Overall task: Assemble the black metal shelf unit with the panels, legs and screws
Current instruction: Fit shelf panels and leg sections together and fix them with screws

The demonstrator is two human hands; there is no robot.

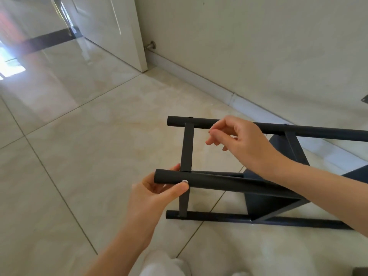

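Shelf unit (274,198) lies on its side on the floor (99,136), unlabelled.
Legs run left-right; left hand (159,194) grips the near leg's end (169,179), thumb by a screw (185,181); right hand (239,138) hovers loosely curled, holding nothing.

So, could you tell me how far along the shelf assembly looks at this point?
Mostly built: the shelf unit lies on its side on the floor, round legs already joined by crossbars and a panel. In hand: the left hand grips the near leg, thumb by a silver screw; the right hand hovers, loosely curled. Probably left: tightening that screw and standing it upright.
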